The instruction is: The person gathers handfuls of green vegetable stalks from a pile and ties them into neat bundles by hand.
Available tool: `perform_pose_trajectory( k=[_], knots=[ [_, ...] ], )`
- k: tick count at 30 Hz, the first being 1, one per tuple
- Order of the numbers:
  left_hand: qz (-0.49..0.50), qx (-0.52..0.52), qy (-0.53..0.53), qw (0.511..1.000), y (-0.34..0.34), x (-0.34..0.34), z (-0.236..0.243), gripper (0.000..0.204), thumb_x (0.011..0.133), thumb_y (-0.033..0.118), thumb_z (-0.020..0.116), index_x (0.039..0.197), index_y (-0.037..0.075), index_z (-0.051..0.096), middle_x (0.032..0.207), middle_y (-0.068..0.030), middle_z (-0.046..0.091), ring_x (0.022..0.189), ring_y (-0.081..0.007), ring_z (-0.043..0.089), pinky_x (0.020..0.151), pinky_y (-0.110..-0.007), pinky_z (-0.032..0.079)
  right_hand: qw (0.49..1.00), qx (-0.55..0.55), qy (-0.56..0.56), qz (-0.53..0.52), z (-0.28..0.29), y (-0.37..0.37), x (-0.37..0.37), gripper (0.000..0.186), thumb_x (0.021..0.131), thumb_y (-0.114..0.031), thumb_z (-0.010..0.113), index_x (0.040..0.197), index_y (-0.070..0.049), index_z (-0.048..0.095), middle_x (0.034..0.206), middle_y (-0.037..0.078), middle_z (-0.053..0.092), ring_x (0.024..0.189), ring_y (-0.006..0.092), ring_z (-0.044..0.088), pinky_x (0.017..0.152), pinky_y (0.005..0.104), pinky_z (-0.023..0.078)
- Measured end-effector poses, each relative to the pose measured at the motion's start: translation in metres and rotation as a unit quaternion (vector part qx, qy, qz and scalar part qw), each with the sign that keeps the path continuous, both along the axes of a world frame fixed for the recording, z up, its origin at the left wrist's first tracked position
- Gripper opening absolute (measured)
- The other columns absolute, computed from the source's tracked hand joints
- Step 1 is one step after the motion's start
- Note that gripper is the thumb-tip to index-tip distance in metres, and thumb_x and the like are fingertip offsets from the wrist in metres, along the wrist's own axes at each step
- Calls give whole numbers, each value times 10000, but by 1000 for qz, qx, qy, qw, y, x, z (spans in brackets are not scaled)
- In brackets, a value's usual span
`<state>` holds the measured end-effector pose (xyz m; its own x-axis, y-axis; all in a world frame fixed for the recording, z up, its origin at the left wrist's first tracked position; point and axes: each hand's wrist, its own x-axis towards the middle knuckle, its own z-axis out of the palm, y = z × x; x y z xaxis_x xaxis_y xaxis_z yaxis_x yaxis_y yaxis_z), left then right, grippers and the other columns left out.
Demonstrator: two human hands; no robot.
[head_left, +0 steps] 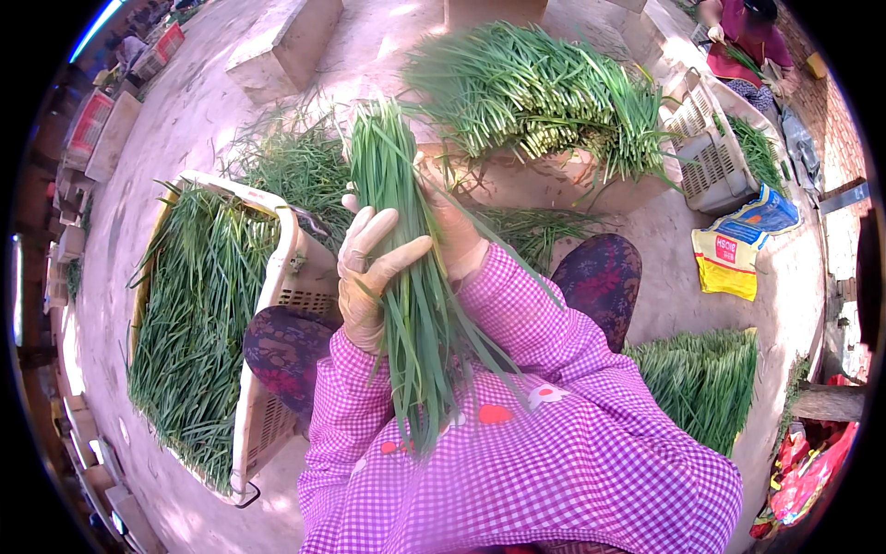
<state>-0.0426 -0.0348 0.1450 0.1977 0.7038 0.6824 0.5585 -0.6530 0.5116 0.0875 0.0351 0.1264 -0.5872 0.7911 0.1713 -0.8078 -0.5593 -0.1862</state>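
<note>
Between my gloved hands stands a bunch of garlic chives [392,175], long flat green leaves hanging down over my lap. My left hand [365,277], in a pale glove, presses on its left side with fingers bent partly across the leaves. On the other side, my right hand [454,226], also gloved, grips the bunch, its fingers partly hidden behind the leaves. A few loose leaves trail across my right sleeve. To my left, a pale plastic crate [268,323] holds many more chives [198,323].
Ahead, a large heap of chives [544,92] lies on a low block [554,180]. Loose leaves [300,157] litter the floor beyond the crate. At right are another crate [706,138], a yellow-blue bag [738,242] and cut chives [701,383]. A person [752,46] sits far right, holding greens.
</note>
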Motion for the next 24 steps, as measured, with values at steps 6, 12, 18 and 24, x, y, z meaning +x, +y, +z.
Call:
perform_pose_trajectory(
  k=[6,12,18,24],
  knots=[
    [-69,-204,-495,842,1,-40,0,665,854,194,649,1430,34,358,1415,-160,405,1208,-235,498,1027,-357,402,987,93,-72,-112,29,21,24,375,927,-239,559,1240,-32,538,1096,105,634,953,209,641,826,327,553],
    [-190,-355,-444,801,31,18,-20,1038,743,371,791,1507,71,155,1444,-147,326,1331,-276,348,1094,-385,320,940,124,-204,-242,39,18,15,341,891,-70,518,1226,-2,514,1073,79,629,924,161,633,829,301,530],
    [-181,-492,-517,677,35,35,-66,536,811,102,697,1282,4,462,1070,-104,631,937,-240,639,806,-362,548,928,135,-232,-256,3,26,26,560,792,-54,595,1328,32,456,1105,88,615,917,147,609,860,279,501],
    [-182,-502,-572,623,40,36,-80,496,781,-40,579,1268,1,499,846,-128,628,673,-207,602,645,-312,531,855,233,-433,-164,-5,45,57,545,800,-59,594,1321,44,470,1093,67,614,909,133,595,848,262,480]
  ],
)
